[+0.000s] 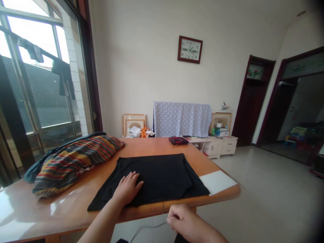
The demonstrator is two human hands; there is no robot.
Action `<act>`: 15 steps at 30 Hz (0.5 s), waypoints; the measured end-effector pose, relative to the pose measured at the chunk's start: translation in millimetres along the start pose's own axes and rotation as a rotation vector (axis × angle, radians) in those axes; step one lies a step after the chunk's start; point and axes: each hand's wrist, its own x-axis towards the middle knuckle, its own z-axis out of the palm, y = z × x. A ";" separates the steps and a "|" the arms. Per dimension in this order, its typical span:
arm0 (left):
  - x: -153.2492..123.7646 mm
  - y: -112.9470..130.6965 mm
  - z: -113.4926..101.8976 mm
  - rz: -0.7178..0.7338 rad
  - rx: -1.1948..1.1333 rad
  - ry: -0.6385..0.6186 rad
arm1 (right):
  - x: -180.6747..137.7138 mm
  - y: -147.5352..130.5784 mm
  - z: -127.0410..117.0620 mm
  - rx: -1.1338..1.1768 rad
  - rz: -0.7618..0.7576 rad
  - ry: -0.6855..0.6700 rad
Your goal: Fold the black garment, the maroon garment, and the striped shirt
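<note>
A black garment (162,177) lies spread flat on the wooden table (141,145). My left hand (128,188) rests palm down on its near left part, fingers stretched out flat. Below the table's front edge, my right hand (186,223) is held off the table with its fingers curled in; I cannot make out anything in it. A thin pale cord (146,227) hangs near that hand.
A pile of striped and dark clothes (73,160) lies on the table's left side. A white sheet (217,181) sits at the right corner, a small dark red folded cloth (178,140) at the far edge. Windows stand left, open tiled floor right.
</note>
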 end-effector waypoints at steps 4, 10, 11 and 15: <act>0.1 -2.7 -2.2 0.028 -0.054 0.025 | 2.4 2.3 -11.7 0.180 0.024 0.072; -13.7 -16.3 -23.2 0.084 -0.158 0.173 | -1.0 27.2 -52.6 0.174 0.016 0.268; -17.9 -21.0 -28.0 0.090 -0.166 0.180 | -2.0 34.8 -61.5 0.138 0.027 0.307; -38.7 -44.8 -46.8 0.073 -0.144 0.143 | -8.2 68.1 -93.8 -0.153 0.102 0.559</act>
